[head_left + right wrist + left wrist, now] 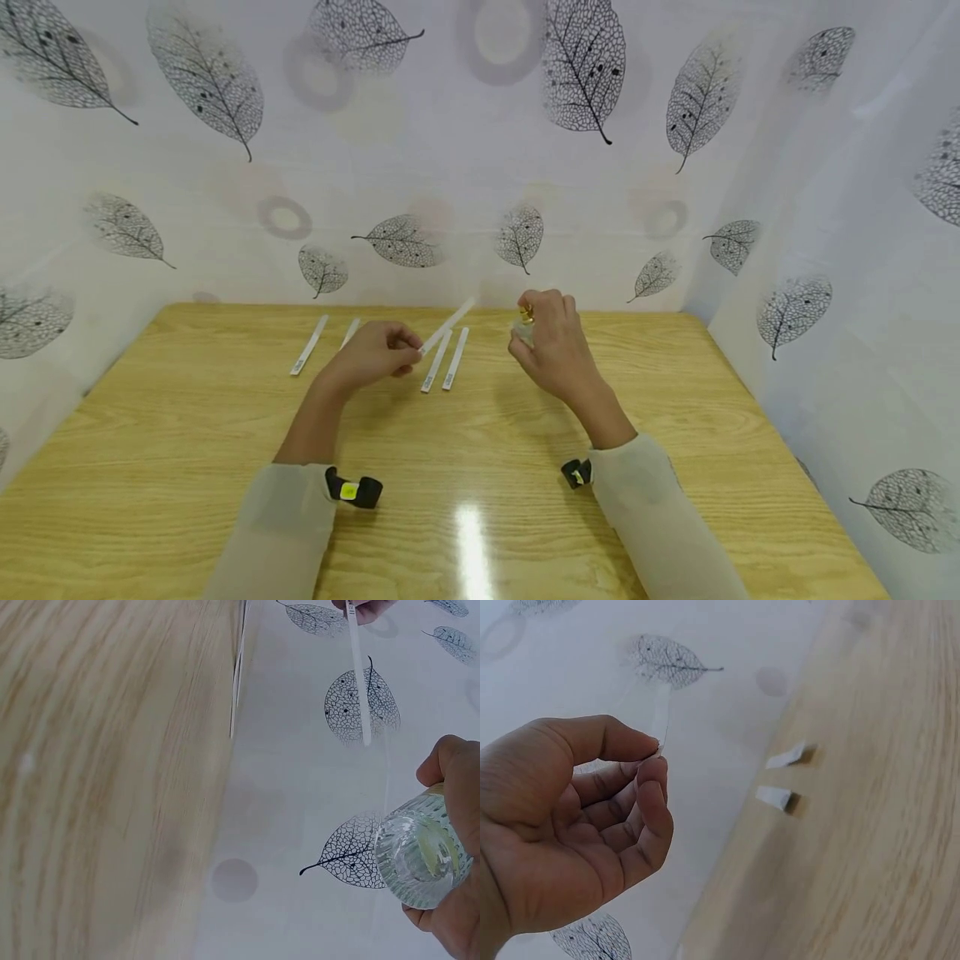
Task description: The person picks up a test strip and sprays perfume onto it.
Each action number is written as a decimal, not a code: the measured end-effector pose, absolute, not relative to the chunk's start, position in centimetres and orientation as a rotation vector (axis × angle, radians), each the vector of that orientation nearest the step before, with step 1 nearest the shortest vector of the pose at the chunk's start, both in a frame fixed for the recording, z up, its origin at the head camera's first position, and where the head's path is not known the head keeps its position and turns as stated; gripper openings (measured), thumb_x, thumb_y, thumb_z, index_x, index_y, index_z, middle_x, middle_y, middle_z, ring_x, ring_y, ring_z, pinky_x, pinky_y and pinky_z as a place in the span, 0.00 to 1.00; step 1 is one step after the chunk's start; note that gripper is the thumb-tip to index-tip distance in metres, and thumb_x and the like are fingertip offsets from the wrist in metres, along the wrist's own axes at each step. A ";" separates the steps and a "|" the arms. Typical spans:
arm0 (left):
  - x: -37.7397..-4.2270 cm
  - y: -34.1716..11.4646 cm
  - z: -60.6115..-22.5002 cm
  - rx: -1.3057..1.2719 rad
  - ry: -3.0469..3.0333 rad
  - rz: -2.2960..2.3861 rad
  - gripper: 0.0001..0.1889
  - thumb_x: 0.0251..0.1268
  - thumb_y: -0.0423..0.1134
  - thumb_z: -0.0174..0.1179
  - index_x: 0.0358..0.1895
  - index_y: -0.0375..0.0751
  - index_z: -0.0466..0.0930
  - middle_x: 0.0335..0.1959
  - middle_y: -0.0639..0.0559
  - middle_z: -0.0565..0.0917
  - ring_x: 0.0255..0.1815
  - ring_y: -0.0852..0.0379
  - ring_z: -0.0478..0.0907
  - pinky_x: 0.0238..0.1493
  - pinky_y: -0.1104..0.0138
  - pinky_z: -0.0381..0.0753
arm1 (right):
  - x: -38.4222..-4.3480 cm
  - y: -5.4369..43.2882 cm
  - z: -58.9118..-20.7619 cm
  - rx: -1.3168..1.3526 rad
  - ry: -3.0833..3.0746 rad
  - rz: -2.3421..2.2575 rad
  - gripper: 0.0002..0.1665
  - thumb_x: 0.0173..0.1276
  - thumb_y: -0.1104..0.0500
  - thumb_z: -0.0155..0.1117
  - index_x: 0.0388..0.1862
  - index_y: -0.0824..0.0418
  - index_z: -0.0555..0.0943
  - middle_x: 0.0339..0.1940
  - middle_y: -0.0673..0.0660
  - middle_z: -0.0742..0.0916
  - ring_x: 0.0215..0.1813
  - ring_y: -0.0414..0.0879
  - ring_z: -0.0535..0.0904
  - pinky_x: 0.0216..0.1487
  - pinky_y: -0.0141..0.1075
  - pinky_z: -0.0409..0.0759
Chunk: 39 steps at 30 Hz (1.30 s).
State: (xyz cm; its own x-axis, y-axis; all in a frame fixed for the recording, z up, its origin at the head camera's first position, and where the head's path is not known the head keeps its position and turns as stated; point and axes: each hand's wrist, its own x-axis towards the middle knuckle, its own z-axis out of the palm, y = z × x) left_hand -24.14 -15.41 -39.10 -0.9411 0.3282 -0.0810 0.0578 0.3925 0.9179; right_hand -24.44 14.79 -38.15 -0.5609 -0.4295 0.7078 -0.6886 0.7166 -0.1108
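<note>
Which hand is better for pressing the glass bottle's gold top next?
Probably the right hand: it grips the glass bottle, with a finger over the gold top. The left hand is busy pinching a white strip.

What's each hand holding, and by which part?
Left hand: a white strip, pinched at its printed end. Right hand: a glass bottle, gripped around its body.
</note>
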 end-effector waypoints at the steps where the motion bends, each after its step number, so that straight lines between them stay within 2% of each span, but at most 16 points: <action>1: -24.1 -15.2 -38.9 0.352 2.402 1.569 0.10 0.73 0.36 0.61 0.50 0.33 0.80 0.43 0.31 0.83 0.43 0.37 0.82 0.49 0.49 0.84 | -24.4 14.8 -38.1 0.838 -2.240 0.500 0.27 0.65 0.65 0.65 0.58 0.62 0.63 0.42 0.63 0.74 0.38 0.56 0.65 0.39 0.47 0.65; 5: -23.6 -14.6 -38.0 0.397 2.390 1.579 0.09 0.73 0.36 0.61 0.49 0.34 0.79 0.43 0.32 0.82 0.45 0.33 0.81 0.50 0.46 0.84 | -24.3 14.8 -37.9 0.825 -2.213 0.523 0.27 0.63 0.67 0.65 0.57 0.62 0.64 0.43 0.63 0.73 0.38 0.57 0.65 0.38 0.47 0.65; 13: -22.4 -13.4 -36.1 0.462 2.365 1.589 0.08 0.73 0.36 0.61 0.49 0.35 0.79 0.40 0.37 0.83 0.43 0.35 0.82 0.49 0.44 0.83 | -24.3 14.7 -37.7 0.821 -2.199 0.529 0.27 0.62 0.66 0.66 0.56 0.62 0.64 0.43 0.63 0.73 0.39 0.56 0.66 0.42 0.49 0.65; 17: -22.0 -12.9 -35.5 0.504 2.363 1.579 0.09 0.73 0.35 0.61 0.49 0.34 0.79 0.38 0.38 0.83 0.39 0.40 0.81 0.45 0.49 0.83 | -24.2 14.7 -37.7 0.822 -2.206 0.519 0.28 0.62 0.67 0.68 0.56 0.62 0.64 0.42 0.64 0.73 0.40 0.57 0.67 0.44 0.50 0.66; 21: -21.7 -12.5 -35.3 0.539 2.368 1.567 0.09 0.74 0.35 0.61 0.49 0.33 0.78 0.38 0.38 0.83 0.37 0.43 0.81 0.41 0.55 0.83 | -24.1 14.7 -37.7 0.799 -2.201 0.508 0.30 0.59 0.70 0.67 0.57 0.62 0.64 0.42 0.64 0.74 0.40 0.58 0.68 0.41 0.50 0.67; 26: -21.4 -12.2 -35.0 0.566 2.361 1.553 0.08 0.73 0.34 0.61 0.47 0.33 0.78 0.36 0.39 0.82 0.37 0.40 0.80 0.37 0.60 0.83 | -24.0 14.7 -37.7 0.763 -2.200 0.482 0.31 0.58 0.70 0.68 0.57 0.60 0.64 0.42 0.64 0.75 0.38 0.59 0.66 0.35 0.47 0.65; 31: -21.2 -11.9 -34.8 0.576 2.369 1.525 0.08 0.72 0.35 0.61 0.47 0.34 0.79 0.36 0.37 0.82 0.35 0.43 0.80 0.34 0.62 0.81 | -23.9 14.8 -37.8 0.742 -2.205 0.441 0.31 0.58 0.68 0.67 0.57 0.58 0.65 0.43 0.63 0.75 0.36 0.58 0.66 0.34 0.47 0.64; 39: -21.1 -11.7 -34.6 0.594 2.384 1.503 0.07 0.72 0.36 0.61 0.46 0.35 0.79 0.33 0.44 0.81 0.31 0.50 0.78 0.32 0.61 0.79 | -24.1 14.9 -38.0 0.714 -2.228 0.400 0.30 0.60 0.68 0.67 0.58 0.57 0.65 0.44 0.63 0.76 0.36 0.58 0.65 0.33 0.47 0.63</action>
State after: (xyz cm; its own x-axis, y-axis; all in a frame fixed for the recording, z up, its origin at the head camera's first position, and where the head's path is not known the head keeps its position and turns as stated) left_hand -21.08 -11.72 -34.62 -0.8823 0.4707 -0.0024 0.2008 0.3809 0.9026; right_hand -24.12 14.88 -37.97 -0.5640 -0.3687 0.7389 -0.6024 0.7957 -0.0628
